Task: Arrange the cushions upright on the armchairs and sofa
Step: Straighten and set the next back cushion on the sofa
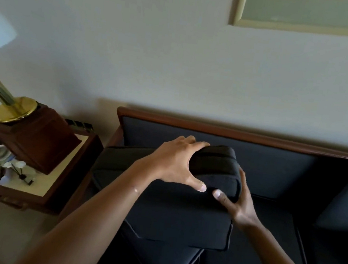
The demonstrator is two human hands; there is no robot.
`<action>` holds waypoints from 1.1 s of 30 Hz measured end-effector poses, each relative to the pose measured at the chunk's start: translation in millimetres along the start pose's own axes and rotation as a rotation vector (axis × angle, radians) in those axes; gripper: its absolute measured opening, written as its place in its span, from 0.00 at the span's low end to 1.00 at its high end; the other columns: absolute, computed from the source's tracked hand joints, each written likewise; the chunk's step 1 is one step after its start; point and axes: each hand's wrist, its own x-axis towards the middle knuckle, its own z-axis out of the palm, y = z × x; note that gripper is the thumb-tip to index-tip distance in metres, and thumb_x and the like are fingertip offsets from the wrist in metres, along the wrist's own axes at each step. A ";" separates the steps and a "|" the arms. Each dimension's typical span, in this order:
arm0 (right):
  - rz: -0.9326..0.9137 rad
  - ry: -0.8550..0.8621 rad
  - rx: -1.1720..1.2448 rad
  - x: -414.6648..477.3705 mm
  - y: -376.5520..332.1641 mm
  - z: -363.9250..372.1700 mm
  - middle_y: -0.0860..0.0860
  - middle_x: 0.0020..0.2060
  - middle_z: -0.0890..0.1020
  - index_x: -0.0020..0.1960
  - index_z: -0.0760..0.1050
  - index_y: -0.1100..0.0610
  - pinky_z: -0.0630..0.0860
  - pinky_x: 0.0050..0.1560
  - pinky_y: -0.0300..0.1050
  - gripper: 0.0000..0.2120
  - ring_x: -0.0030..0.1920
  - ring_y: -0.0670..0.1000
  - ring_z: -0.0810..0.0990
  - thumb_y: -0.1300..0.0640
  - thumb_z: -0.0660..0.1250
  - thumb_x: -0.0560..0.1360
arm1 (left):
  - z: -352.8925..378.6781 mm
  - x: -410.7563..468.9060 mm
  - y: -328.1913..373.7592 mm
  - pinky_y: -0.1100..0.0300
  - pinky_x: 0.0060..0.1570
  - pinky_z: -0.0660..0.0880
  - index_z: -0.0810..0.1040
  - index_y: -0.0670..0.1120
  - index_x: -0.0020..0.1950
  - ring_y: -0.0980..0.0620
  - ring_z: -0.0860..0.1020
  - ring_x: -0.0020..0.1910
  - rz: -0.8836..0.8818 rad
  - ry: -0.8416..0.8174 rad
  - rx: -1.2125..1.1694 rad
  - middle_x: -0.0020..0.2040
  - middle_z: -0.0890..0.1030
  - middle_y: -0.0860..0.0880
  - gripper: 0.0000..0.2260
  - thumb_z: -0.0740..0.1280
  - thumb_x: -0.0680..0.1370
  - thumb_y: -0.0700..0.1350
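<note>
A dark navy sofa [272, 171] with a brown wooden frame stands against the wall. On its left seat a dark cushion [181, 215] lies tilted, its top edge leaning toward the backrest. My left hand [176, 164] grips that top edge from above, fingers curled over it. My right hand [237, 199] holds the cushion's right side, thumb in front and fingers behind. A second dark cushion [343, 201] rests at the sofa's right end, partly cut off by the frame edge.
A wooden side table [54, 185] stands left of the sofa, carrying a lamp [13, 109] with a brass base on a wooden block, a glass and small items. A framed picture [312, 15] hangs on the wall above.
</note>
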 end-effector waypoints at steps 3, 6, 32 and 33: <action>-0.044 0.079 -0.070 16.4 -12.7 -25.6 0.46 0.74 0.73 0.82 0.59 0.49 0.70 0.68 0.32 0.56 0.73 0.39 0.73 0.34 0.80 0.63 | 12.6 -7.1 -26.3 0.45 0.71 0.70 0.53 0.57 0.86 0.46 0.72 0.72 -0.053 -0.023 0.177 0.75 0.70 0.51 0.56 0.73 0.66 0.76; -0.029 0.003 -0.250 25.9 -26.0 -48.1 0.41 0.72 0.71 0.82 0.58 0.42 0.68 0.66 0.29 0.59 0.70 0.35 0.72 0.26 0.78 0.59 | 17.3 -27.1 -62.1 0.41 0.76 0.64 0.48 0.57 0.86 0.44 0.69 0.75 -0.115 -0.005 0.323 0.79 0.67 0.51 0.57 0.70 0.66 0.79; -0.316 -0.299 -1.114 79.7 -98.3 35.9 0.42 0.59 0.79 0.71 0.70 0.44 0.72 0.64 0.51 0.52 0.60 0.50 0.78 0.12 0.60 0.58 | 98.1 -94.8 -106.3 0.64 0.51 0.80 0.79 0.43 0.60 0.56 0.86 0.54 -0.426 0.548 -0.992 0.55 0.88 0.49 0.35 0.88 0.57 0.35; -0.311 -0.261 -1.053 79.9 -97.5 31.4 0.42 0.60 0.80 0.71 0.71 0.44 0.73 0.63 0.52 0.52 0.60 0.50 0.79 0.13 0.62 0.57 | 85.0 -94.4 -106.6 0.64 0.51 0.80 0.79 0.43 0.60 0.56 0.86 0.54 -0.385 0.557 -0.957 0.55 0.87 0.51 0.35 0.88 0.56 0.37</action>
